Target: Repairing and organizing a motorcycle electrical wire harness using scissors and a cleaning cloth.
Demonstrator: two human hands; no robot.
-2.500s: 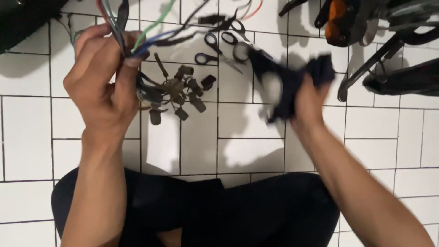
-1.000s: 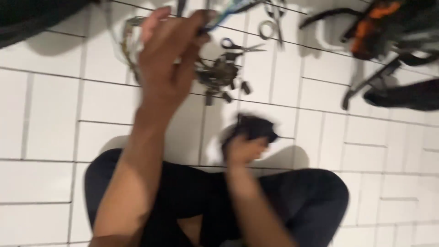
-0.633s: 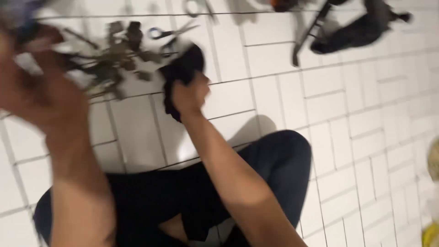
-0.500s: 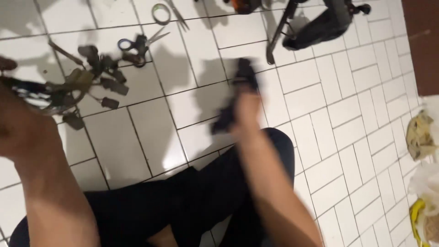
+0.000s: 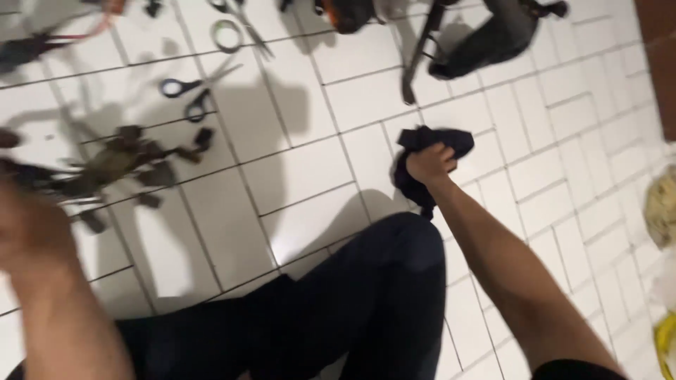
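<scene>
Head view: the right hand (image 5: 431,163) is down on the white tiled floor (image 5: 303,176) just right of centre, fingers clenched into the dark cloth (image 5: 422,151) and pressing it flat, where half a second ago that hand and cloth sat higher and further left. The left hand (image 5: 32,225) looms blurred at the left edge, curled around a tangle of cables with dark plugs (image 5: 120,162) that dangles toward upper left; the grip itself is too smeared to read. Blue-handled scissors (image 5: 186,91) now lie lower in the frame, upper left of centre, and the view has swung.
</scene>
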